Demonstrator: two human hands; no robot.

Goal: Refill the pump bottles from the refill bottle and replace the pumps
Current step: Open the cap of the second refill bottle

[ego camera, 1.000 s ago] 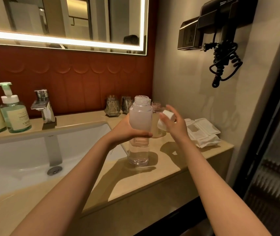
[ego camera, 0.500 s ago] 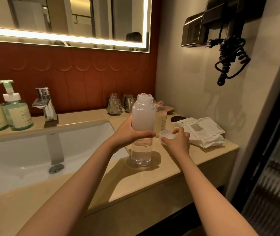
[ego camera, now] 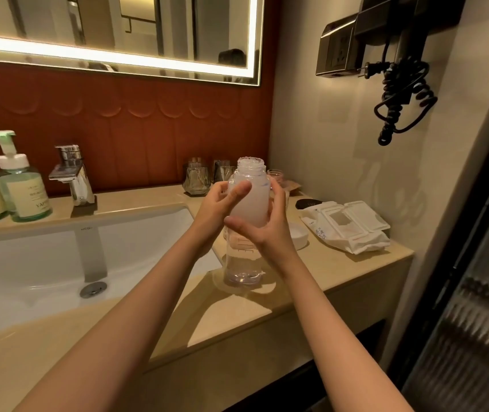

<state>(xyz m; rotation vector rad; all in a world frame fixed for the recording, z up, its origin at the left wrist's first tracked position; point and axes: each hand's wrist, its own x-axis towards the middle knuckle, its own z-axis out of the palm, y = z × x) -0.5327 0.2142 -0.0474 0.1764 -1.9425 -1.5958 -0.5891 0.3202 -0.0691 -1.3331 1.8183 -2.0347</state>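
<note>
Our right hand [ego camera: 270, 233] is no longer holding the white cap [ego camera: 296, 237]. The cap is now lying on the counter [ego camera: 216, 322] just right of that hand, and the hand is now curling round the refill bottle [ego camera: 252, 203] from the right. Our left hand [ego camera: 210, 212] is gripping the same bottle from the left, with its thumb lying across the front. The counter is stretching out beneath both our forearms, and the white sink [ego camera: 29, 263] is sitting sunk into it to the left of our left arm. White packets [ego camera: 347, 224] are lying in a heap to the right of our right hand, beyond the cap. The refill bottle is standing upright between our hands, its mouth uncovered and its base on the counter below our wrists. Two green pump bottles [ego camera: 27, 188] are standing well to the left of our hands, past the tap [ego camera: 73, 178]. Glasses [ego camera: 197, 179] are standing just behind our left hand.
</note>
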